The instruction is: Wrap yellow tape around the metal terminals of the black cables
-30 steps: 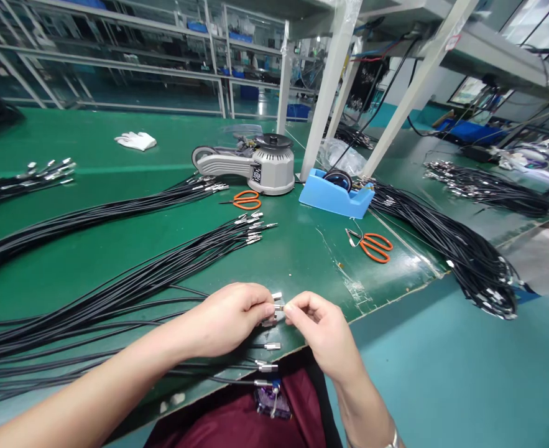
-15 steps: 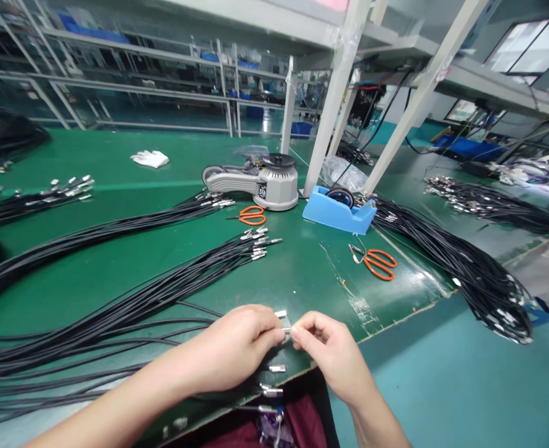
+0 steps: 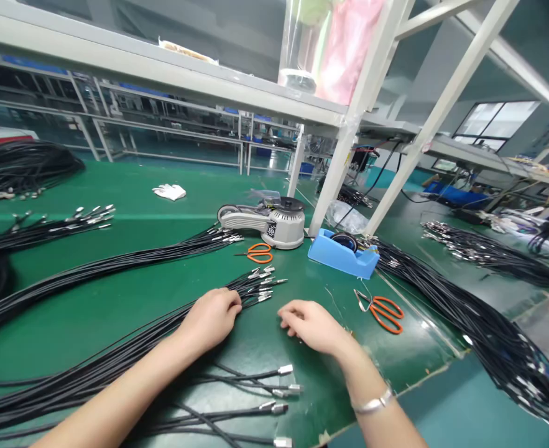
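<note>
Seemingly picking out cables [image 3: 250, 286]: left hand [image 3: 218, 313] on them, grip hidden; right hand [image 3: 304, 323] loosely curled, apparently empty; next calls for separating one

Cable bundle [image 3: 110, 363] lies left of tape dispenser [image 3: 339, 256], bag [image 3: 347, 218] seemingly behind.

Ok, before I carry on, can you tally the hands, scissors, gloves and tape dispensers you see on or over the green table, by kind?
Hands: 2, left hand and right hand
Orange-handled scissors: 2
White glove: 1
Grey tape dispenser: 1
Blue tape dispenser: 1
Total: 7
</note>
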Demonstrator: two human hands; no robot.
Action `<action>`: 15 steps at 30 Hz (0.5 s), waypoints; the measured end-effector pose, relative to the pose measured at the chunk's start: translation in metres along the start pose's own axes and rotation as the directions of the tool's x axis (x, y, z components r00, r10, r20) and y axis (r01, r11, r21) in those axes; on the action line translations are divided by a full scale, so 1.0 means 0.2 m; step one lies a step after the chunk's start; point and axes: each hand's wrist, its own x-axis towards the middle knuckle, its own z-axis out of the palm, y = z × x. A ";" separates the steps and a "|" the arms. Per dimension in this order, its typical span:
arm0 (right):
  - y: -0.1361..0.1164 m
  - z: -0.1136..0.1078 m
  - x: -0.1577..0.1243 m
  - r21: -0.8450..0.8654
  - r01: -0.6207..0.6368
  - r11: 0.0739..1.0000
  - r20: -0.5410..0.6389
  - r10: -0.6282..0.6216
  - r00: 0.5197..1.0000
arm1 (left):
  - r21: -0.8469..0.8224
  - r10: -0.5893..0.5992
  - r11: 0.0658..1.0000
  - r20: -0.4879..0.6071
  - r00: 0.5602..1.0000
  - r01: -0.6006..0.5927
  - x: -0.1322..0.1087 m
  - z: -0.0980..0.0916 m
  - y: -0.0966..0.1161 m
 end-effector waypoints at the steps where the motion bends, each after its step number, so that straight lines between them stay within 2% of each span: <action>1: -0.01 0.01 0.08 0.015 -0.003 1.000 0.013 0.003 1.000 | -0.027 -0.012 1.000 0.014 1.000 0.012 0.00 -0.01 0.00; 4: -0.03 0.04 0.28 0.087 -0.016 0.996 0.020 0.015 1.000 | -0.135 -0.016 0.991 0.058 0.998 0.024 -0.02 -0.05 -0.01; 6: -0.03 0.04 0.35 0.159 -0.034 0.987 0.041 0.027 0.999 | -0.257 -0.016 0.966 0.056 0.998 0.030 -0.04 -0.07 -0.01; 9: -0.03 0.04 0.34 0.263 -0.038 0.964 0.054 0.024 0.998 | -0.371 -0.036 0.927 0.044 0.998 0.050 -0.05 -0.08 0.02; 15: -0.03 0.06 0.26 0.381 0.039 0.924 0.010 -0.047 0.999 | -0.465 -0.019 0.882 0.128 0.992 0.077 0.03 -0.02 0.16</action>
